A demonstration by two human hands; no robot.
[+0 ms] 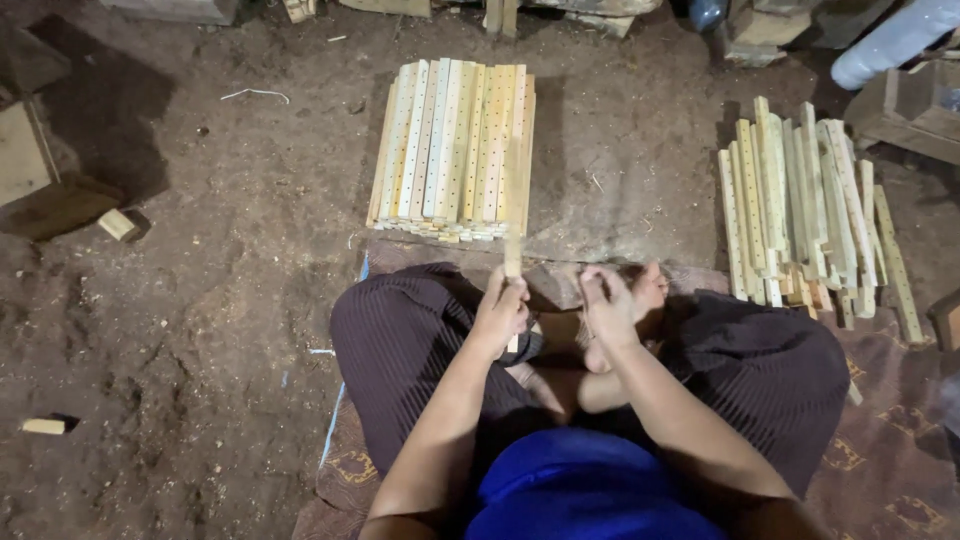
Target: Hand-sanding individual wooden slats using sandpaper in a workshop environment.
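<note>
A person sits cross-legged on a patterned mat [880, 470] laid over a packed dirt floor [200, 300], seen from above. The left hand [500, 312] is closed around the lower end of a thin wooden slat [513, 235], holding it upright-to-forward so its far end overlaps the neat stack of drilled slats [452, 150] directly ahead. The right hand [606, 305] hovers just beside the left, fingers curled inward near the person's bare foot [648, 290]; whether it pinches anything cannot be told from this angle.

The neat stack lies flat with its slats side by side, rows of small holes showing along each. To the person's right, a looser pile of slats [805, 215] rests partly on the mat's edge, its pieces fanned and uneven. Bare floor lies between the two piles and widely to the left, broken only by small wood offcuts [118, 225] and another block [43, 426] near the lower left.

A wooden box [915, 105] at the upper right edge is cut off by the frame; its contents are in shadow. A pale plastic pipe [890, 45] and scrap timber [770, 25] line the far edge, half lost in darkness. The lap hides the slat's lowest tip.
</note>
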